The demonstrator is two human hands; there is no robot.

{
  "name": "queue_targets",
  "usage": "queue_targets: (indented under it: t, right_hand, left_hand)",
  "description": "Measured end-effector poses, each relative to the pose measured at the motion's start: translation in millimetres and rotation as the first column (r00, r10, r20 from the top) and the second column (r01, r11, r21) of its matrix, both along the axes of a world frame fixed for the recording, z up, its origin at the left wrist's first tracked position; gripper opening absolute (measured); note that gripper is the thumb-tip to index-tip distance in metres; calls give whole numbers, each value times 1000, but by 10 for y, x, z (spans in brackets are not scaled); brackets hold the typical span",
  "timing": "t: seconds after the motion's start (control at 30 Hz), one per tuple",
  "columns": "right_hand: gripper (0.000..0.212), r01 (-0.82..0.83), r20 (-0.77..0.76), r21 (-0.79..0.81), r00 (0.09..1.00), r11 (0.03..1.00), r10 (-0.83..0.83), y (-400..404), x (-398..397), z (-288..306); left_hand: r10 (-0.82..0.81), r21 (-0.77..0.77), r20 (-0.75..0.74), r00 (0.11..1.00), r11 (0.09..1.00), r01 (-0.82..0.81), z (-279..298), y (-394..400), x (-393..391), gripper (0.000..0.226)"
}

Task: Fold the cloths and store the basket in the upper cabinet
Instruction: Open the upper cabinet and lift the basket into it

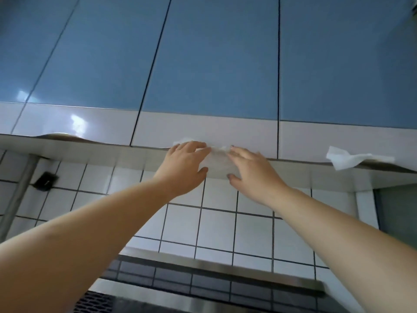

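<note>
Blue cabinet doors [209, 59] carry a white lower band. The cloths [352, 159] are white. White wall tiles [216, 224] show dark grout lines in a grid.

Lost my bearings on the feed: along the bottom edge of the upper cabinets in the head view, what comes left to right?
Left hand → white cloth held between both hands → right hand → second white cloth hanging from the cabinet edge.

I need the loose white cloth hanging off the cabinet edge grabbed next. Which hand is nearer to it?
Right. The right hand lies left of the loose cloth, clearly apart; the left hand is farther left still.
</note>
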State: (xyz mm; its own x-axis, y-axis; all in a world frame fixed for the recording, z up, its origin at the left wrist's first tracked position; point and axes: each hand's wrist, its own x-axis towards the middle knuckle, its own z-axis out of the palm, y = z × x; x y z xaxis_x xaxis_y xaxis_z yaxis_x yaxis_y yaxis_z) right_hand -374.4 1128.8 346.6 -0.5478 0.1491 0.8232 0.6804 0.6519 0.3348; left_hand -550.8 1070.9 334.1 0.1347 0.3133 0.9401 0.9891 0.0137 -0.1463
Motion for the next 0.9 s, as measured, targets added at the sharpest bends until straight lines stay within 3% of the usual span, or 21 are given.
queue_targets:
  t: [0.17,0.33,0.6,0.77,0.9]
  right_hand:
    - [53,-2,-40,42,999,999,4,190,-139,10]
    - [43,-54,-156,86,986,995,67,255,-194,-29]
    - [35,-121,-205,102,969,987,140,206,-203,-48]
    - [35,-204,-181,190,954,960,239,96,-158,-88]
    - [34,-324,-74,201,936,924,344,-26,-96,-250]
  left_hand:
    - [152,22,-48,987,988,-151,89,176,16,55]
    - [111,49,15,994,993,-112,149,236,93,46]
    - [77,51,96,992,995,-82,284,176,113,32]
    - [28,82,124,992,996,-39,322,20,113,25]
    - [-17,134,138,990,991,-1,311,-168,104,22]
